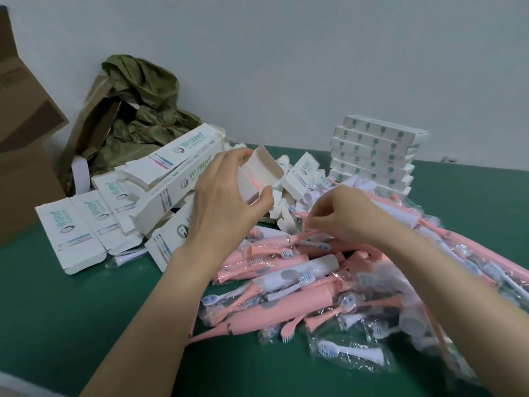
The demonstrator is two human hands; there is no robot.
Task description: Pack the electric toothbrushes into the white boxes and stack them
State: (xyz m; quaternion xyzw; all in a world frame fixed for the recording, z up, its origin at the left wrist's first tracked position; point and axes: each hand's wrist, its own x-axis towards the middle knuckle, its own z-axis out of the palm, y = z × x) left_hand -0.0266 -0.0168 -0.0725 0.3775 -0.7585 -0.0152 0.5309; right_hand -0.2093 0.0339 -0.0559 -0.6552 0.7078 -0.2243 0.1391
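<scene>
While a white box [257, 171] is held up over the table by the left hand [226, 204], with the fingers curled over its top and the thumb pressed under its near edge, its end flap is left standing open toward the camera. A pink-red streak can be seen inside the mouth.

The right hand [340, 213] is lowered onto the pile of pink toothbrushes [286, 285], fingers curled downward at a pink piece on the pile's top. Whether that piece is actually pinched cannot be told.

The pile is spread across the green table [57, 310] in front of the person and off to the right. The brushes are sealed in clear plastic, and white brush heads and a white handle [300, 272] are mixed in among them.

Behind the pile, near the wall, a stack of closed white boxes [375, 156] is set several high. To the left, empty printed boxes [86, 224] are heaped, some lying flat and some leaning on one another. Farther left, a brown cardboard carton [23, 144] and a crumpled olive bag [137, 110] are seen at the table's back edge.
</scene>
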